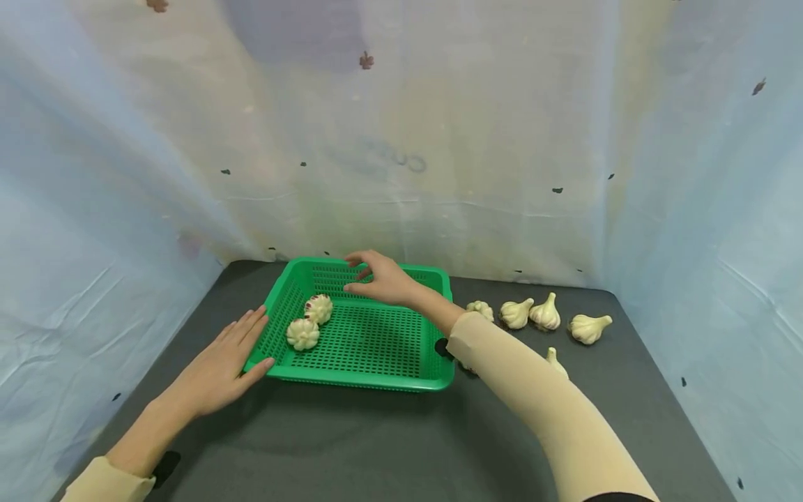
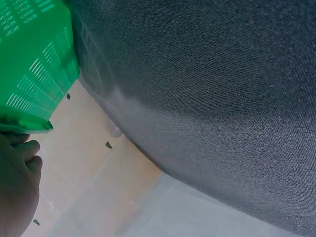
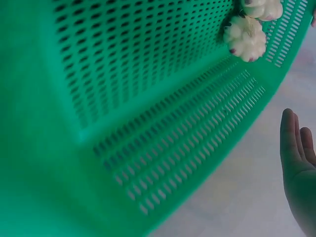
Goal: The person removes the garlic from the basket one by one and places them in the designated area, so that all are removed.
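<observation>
A green plastic basket [image 1: 357, 377] with slotted walls sits on the dark table. Two garlic bulbs [image 1: 303, 334] lie against each other at its left end; the right wrist view also has these garlic bulbs [image 3: 245, 39]. My left hand [image 1: 216, 369] rests with straight fingers along the basket's left rim, thumb near the front corner. Over the back part of the basket, my right hand [image 1: 387, 280] hovers with loosely bent fingers and nothing between them. The left wrist view catches some left-hand fingers [image 2: 27, 153] at the basket rim [image 2: 29, 123].
Right of the basket, several more garlic bulbs [image 1: 587, 328] lie on the dark tabletop [image 1: 351, 446], some partly hidden by my right sleeve [image 1: 533, 383]. Pale sheeting [image 1: 401, 139] with small dark marks closes off the back and both sides.
</observation>
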{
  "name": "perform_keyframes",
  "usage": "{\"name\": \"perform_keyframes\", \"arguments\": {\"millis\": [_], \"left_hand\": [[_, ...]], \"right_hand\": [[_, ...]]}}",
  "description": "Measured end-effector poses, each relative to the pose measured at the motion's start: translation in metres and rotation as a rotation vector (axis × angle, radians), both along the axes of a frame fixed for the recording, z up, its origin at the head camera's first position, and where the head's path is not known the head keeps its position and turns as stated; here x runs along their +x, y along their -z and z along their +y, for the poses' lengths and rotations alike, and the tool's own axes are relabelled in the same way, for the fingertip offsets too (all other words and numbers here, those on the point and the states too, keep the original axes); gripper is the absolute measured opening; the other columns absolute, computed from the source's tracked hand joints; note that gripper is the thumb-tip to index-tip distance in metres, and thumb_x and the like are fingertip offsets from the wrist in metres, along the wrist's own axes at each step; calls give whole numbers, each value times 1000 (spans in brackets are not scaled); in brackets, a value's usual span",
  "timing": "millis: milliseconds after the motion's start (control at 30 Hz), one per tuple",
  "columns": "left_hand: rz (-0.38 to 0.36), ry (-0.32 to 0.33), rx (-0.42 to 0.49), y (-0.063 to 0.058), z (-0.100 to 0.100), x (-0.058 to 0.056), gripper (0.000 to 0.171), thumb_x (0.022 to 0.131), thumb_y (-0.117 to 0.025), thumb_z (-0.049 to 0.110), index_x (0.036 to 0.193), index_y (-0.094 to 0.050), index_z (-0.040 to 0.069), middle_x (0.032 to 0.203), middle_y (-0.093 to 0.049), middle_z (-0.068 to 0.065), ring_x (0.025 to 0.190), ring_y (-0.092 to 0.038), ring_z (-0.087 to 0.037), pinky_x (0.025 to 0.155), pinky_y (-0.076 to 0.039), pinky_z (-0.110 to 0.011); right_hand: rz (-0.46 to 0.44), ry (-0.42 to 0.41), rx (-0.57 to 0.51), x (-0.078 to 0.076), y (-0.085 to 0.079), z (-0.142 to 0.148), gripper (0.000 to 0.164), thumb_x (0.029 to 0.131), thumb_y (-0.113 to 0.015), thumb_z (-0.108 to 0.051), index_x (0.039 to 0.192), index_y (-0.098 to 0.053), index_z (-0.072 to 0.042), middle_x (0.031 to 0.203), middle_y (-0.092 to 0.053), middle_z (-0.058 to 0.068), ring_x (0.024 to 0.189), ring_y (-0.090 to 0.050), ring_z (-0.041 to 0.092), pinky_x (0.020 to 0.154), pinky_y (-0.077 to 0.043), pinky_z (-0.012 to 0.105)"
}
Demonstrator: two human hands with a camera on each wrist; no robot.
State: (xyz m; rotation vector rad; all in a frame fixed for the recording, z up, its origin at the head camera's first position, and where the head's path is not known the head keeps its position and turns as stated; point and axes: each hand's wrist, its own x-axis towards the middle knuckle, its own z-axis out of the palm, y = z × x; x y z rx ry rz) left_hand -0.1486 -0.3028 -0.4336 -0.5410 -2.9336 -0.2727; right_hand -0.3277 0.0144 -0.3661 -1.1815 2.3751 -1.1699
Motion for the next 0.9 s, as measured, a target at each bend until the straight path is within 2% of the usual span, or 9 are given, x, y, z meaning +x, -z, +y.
{"name": "perform_keyframes", "arguments": {"millis": [267,467,700,900], "left_hand": [[-6,-2,12,0,4,5,83,106,-59,43,167,-19,4,173,-16,-19,160,-12,-37,131,-5,-47],[9,-6,9,2,4,8,83,106,-59,45,167,-19,5,173,-16,-17,161,-9,-33,131,0,-40],[-2,-12,16,0,8,8,83,106,-59,44,167,-18,6,173,-15,-16,160,-10,-33,131,-2,-43],[5,-7,23,0,12,11,83,105,-60,44,167,-19,6,173,-15,-15,160,-12,-34,131,-4,-43]], "right_hand": [[-106,56,5,-4,30,-33,62,104,-67,-27,157,-43,-8,151,-52,15,125,-63,28,95,-57,37],[-167,75,19,-4,47,-54,59,105,-65,-29,157,-45,-9,151,-53,13,131,-59,30,96,-57,38],[-184,145,72,-4,63,-69,55,106,-61,-34,155,-50,-13,150,-55,8,134,-56,27,100,-55,41],[-181,128,96,-4,75,-74,53,108,-57,-37,155,-51,-14,150,-56,11,137,-53,31,104,-52,46]]}}
